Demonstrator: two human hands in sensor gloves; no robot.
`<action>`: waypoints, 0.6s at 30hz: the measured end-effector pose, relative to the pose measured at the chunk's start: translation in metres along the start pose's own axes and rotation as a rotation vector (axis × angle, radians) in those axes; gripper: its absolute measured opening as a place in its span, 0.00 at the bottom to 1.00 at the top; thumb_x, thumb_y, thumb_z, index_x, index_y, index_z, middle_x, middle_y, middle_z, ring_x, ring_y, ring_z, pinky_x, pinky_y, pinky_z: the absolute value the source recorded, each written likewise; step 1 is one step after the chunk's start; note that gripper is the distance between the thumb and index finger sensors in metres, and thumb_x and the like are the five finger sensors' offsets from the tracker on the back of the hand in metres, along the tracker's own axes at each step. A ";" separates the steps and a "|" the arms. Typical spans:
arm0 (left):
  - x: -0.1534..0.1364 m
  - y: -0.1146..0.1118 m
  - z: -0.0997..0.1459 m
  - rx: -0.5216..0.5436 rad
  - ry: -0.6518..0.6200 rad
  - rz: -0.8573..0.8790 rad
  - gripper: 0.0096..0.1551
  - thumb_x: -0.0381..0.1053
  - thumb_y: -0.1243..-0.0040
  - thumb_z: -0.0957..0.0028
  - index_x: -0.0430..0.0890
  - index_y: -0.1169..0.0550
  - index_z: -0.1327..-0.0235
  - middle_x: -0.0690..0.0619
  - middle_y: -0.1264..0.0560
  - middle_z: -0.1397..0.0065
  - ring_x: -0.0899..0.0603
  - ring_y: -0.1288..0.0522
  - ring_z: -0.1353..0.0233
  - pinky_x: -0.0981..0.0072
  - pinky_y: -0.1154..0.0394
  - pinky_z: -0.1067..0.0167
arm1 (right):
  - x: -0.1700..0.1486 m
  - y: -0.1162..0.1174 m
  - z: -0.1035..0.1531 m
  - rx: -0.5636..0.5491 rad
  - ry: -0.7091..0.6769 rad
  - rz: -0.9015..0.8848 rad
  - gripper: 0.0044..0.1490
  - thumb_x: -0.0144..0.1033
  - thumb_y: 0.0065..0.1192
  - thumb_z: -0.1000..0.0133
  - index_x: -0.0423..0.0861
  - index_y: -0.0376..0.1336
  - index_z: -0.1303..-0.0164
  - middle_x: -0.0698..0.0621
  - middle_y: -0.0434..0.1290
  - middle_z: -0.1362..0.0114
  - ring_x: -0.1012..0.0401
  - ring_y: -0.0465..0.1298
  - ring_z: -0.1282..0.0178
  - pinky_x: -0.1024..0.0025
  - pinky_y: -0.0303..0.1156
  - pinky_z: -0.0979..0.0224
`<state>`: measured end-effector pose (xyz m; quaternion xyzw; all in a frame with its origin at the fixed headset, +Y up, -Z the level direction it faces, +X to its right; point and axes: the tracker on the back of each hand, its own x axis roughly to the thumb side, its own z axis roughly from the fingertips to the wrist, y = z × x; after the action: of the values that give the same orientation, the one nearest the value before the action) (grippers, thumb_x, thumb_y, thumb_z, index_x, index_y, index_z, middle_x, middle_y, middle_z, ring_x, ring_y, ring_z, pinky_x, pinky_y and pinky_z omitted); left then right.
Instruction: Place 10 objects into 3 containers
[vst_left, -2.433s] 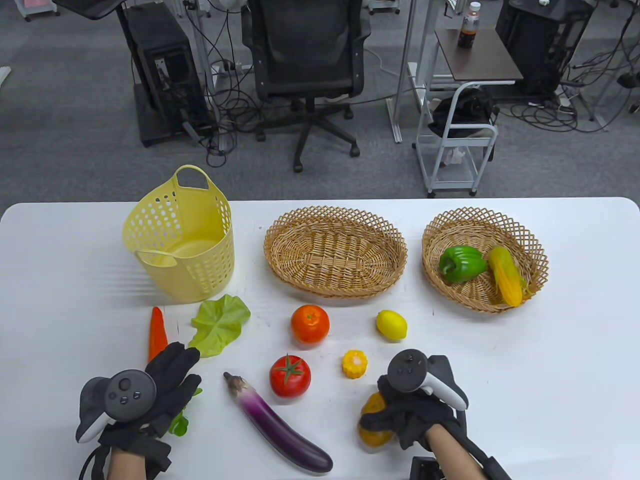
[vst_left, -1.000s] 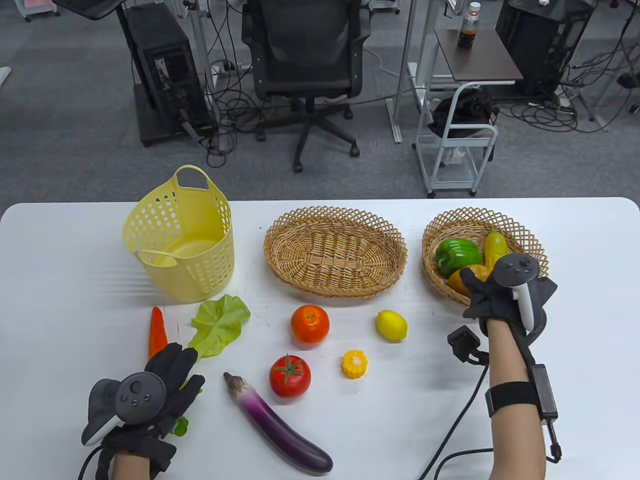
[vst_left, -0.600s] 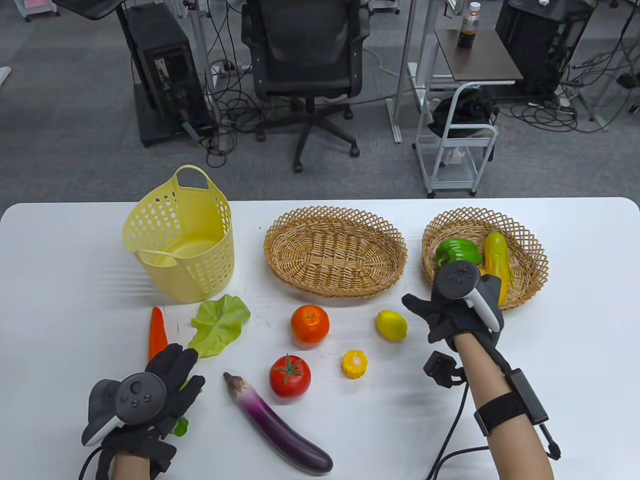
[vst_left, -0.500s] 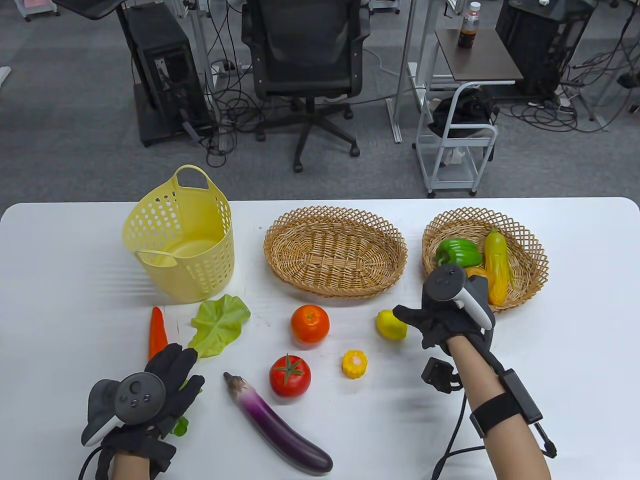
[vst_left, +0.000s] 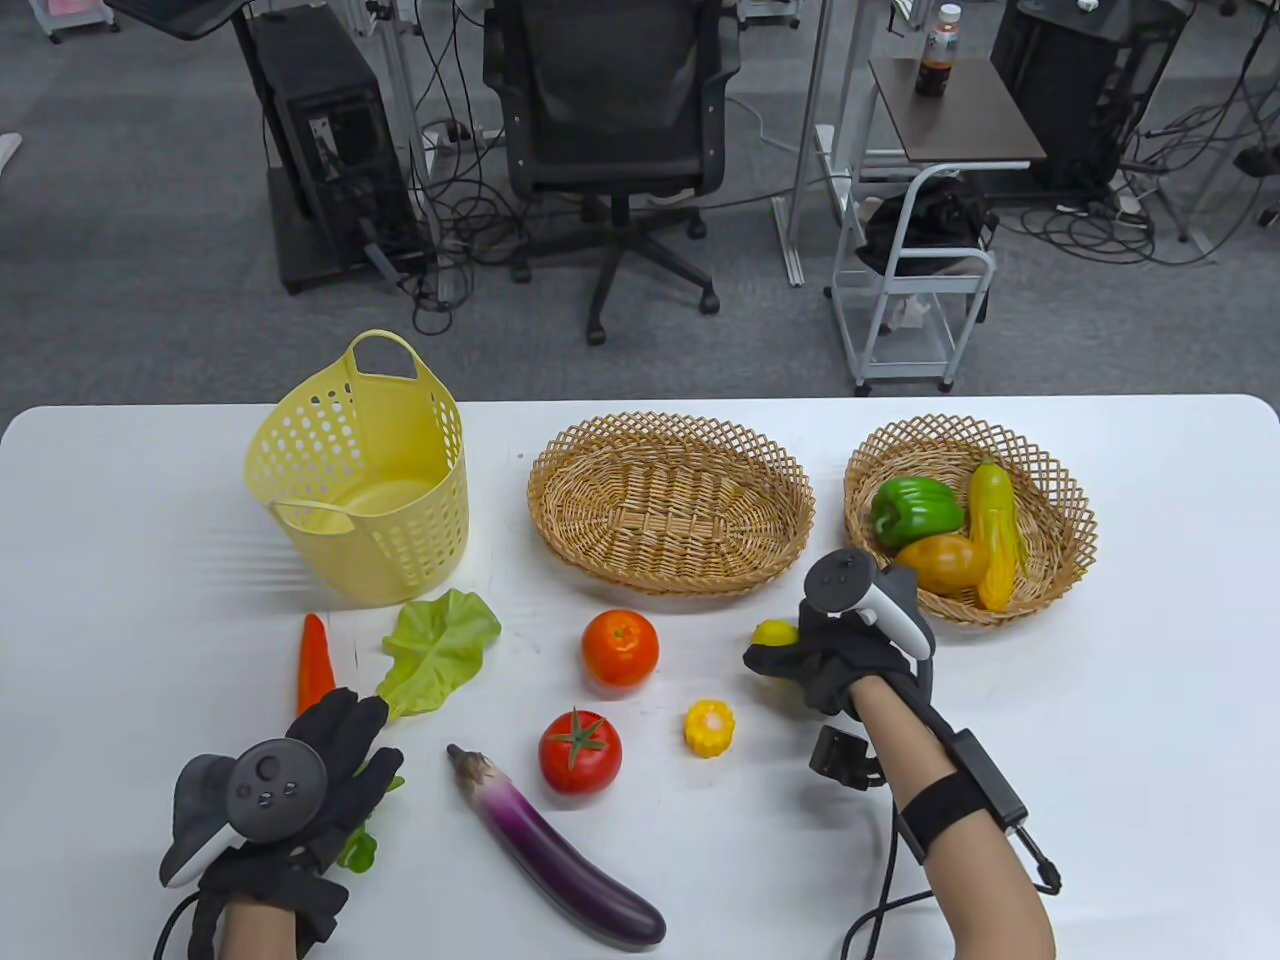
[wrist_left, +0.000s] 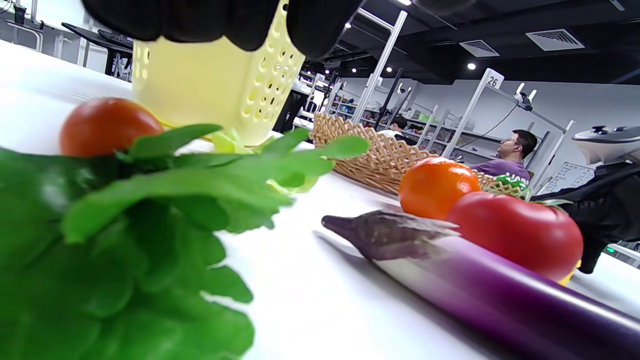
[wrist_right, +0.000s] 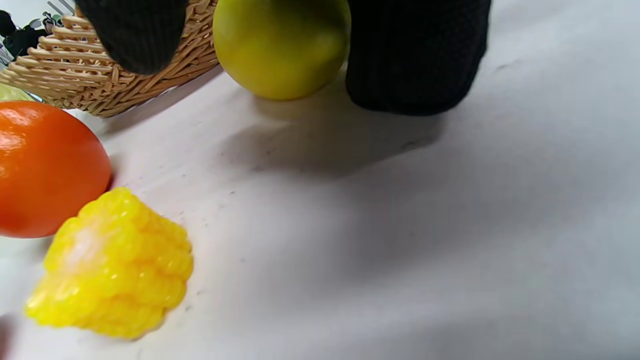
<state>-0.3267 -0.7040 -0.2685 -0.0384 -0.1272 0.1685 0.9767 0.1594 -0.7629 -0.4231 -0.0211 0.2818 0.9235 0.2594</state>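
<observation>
On the white table (vst_left: 1150, 700) I see the round wicker basket (vst_left: 1060, 480) holding pepper, mango and corn. My left hand (vst_left: 290, 790) rests flat on green leaves (wrist_left: 125, 225), holding nothing. My right hand (vst_left: 835, 650) has its fingers (wrist_right: 415, 55) around the lemon (wrist_right: 280, 45), which sits on the table; a firm grip I cannot tell.

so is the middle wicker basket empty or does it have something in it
Empty. The table view shows only bare weave inside the middle wicker basket; the lemon is outside it, on the table.

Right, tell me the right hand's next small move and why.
Probably close the fingers on the lemon and lift it. The right hand is already over it with fingers on either side, while the lemon sits on the table.
</observation>
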 end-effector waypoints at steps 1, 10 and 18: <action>0.000 0.000 0.000 -0.001 0.002 0.000 0.37 0.62 0.59 0.33 0.41 0.36 0.17 0.30 0.43 0.15 0.21 0.42 0.20 0.30 0.37 0.32 | 0.001 0.001 -0.001 0.004 0.000 0.011 0.65 0.61 0.57 0.41 0.32 0.31 0.18 0.26 0.48 0.18 0.41 0.72 0.39 0.58 0.77 0.39; 0.000 -0.001 -0.001 -0.018 0.013 -0.002 0.37 0.62 0.59 0.33 0.41 0.36 0.17 0.30 0.42 0.15 0.21 0.42 0.20 0.30 0.37 0.32 | 0.002 0.006 -0.004 -0.047 0.016 0.103 0.56 0.60 0.59 0.42 0.49 0.35 0.15 0.29 0.50 0.19 0.45 0.73 0.43 0.63 0.77 0.42; -0.001 -0.002 -0.002 -0.025 0.017 0.002 0.37 0.62 0.59 0.33 0.41 0.36 0.17 0.30 0.43 0.16 0.21 0.42 0.20 0.30 0.37 0.32 | -0.001 0.006 -0.004 -0.082 0.020 0.095 0.51 0.55 0.60 0.41 0.49 0.40 0.16 0.32 0.53 0.20 0.47 0.74 0.45 0.65 0.77 0.43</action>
<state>-0.3266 -0.7063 -0.2705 -0.0520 -0.1211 0.1674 0.9770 0.1564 -0.7695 -0.4229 -0.0273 0.2468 0.9453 0.2113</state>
